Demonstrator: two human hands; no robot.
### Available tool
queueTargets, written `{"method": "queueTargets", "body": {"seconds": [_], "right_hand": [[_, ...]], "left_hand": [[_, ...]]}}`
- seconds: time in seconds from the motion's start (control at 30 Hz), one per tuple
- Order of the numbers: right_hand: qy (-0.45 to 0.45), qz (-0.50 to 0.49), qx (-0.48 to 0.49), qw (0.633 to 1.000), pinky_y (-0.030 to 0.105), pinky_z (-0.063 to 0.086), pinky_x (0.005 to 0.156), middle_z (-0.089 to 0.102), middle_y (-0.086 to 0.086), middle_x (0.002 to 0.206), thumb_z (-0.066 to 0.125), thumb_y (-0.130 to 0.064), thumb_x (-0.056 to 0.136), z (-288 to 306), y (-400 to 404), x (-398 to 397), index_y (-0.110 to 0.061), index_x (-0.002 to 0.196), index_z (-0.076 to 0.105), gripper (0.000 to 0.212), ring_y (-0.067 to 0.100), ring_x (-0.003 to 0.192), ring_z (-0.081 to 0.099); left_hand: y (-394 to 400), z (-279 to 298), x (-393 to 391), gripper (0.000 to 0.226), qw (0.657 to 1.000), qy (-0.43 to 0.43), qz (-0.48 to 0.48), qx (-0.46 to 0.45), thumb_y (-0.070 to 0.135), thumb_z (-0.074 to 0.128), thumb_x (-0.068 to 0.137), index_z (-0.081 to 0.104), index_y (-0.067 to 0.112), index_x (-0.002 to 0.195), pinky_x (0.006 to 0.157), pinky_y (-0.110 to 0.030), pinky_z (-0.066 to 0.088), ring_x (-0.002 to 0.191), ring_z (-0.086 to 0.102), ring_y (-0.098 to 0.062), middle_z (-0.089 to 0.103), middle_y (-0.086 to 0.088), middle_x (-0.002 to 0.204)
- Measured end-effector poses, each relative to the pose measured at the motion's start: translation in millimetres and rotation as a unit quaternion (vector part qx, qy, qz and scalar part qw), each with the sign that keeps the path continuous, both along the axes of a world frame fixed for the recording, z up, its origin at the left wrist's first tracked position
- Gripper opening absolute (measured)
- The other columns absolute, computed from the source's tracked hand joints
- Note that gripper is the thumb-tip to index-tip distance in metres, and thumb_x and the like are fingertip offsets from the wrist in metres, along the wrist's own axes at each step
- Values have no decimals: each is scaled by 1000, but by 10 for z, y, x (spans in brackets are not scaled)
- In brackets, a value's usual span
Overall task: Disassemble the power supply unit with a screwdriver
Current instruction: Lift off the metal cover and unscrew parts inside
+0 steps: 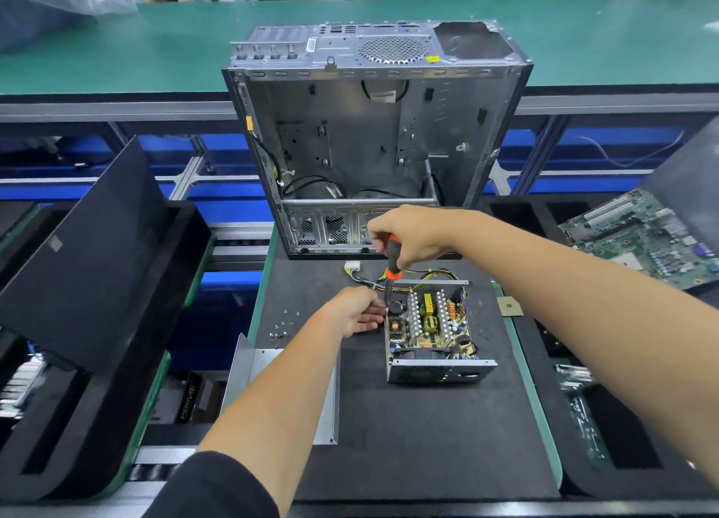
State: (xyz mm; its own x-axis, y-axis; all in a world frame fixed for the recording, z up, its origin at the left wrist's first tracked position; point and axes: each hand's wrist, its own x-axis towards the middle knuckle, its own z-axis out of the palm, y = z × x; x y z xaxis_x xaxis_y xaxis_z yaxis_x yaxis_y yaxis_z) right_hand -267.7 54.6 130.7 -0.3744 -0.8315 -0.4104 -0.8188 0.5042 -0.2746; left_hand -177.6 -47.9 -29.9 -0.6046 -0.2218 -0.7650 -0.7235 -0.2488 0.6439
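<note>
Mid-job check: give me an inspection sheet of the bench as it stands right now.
Surface: black mat on green-edged bench.
Job's things: power supply unit open, board exposed; screwdriver upright, tip at its far-left corner.
Clutter: loose screws; metal cover at left; small chip at right.
Grips: right hand grips the screwdriver; left hand rests against the unit's left side.
Cables: wire bundle behind the unit.
Surroundings: empty computer case behind; motherboard far right.

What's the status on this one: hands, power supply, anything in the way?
Right hand grips screwdriver, tip down at far-left corner of open power supply unit. Left hand steadies its left side. Loose screws lie left, clear.
</note>
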Motion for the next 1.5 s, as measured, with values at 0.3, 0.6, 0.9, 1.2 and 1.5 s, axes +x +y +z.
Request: {"method": "queueTargets", "body": {"seconds": [0.3,0.6,0.9,1.2,1.5], "right_hand": [[65,-43,43,996,30,45,53,64,13,93,38,-26,103,-67,-133,54,-14,90,43,18,22,54,60],[13,0,10,1000,33,47,68,58,0,83,60,-18,89,11,-64,68,-13,92,48,13,24,72,58],[-5,22,18,1000,38,44,72,60,3,89,62,-1,82,38,-104,9,-15,100,46,28,23,79,50],[191,60,130,971,33,34,52,50,5,88,57,-27,97,-21,-226,163,-6,112,52,26,22,74,49],[-8,21,14,1000,34,46,62,56,0,80,61,-7,80,5,-103,77,-14,91,51,17,25,75,57]], "left_hand": [[6,-1,-2,21,1000,2,-1,-3,11,43,93,62,6,84,59,-23,47,65,57,-14,63,-5,76],[12,12,0,23,1000,3,2,-6,10,41,94,61,6,83,59,-23,46,64,56,-14,62,-5,74],[25,26,12,25,1000,6,5,-10,10,39,95,60,6,82,58,-21,45,62,55,-12,61,-4,73],[30,32,12,22,1000,3,2,-18,11,42,95,61,6,85,58,-22,46,65,57,-13,62,-4,76],[22,11,5,24,1000,-2,-7,-19,9,39,94,60,7,83,58,-22,46,65,56,-14,62,-4,76]]}}
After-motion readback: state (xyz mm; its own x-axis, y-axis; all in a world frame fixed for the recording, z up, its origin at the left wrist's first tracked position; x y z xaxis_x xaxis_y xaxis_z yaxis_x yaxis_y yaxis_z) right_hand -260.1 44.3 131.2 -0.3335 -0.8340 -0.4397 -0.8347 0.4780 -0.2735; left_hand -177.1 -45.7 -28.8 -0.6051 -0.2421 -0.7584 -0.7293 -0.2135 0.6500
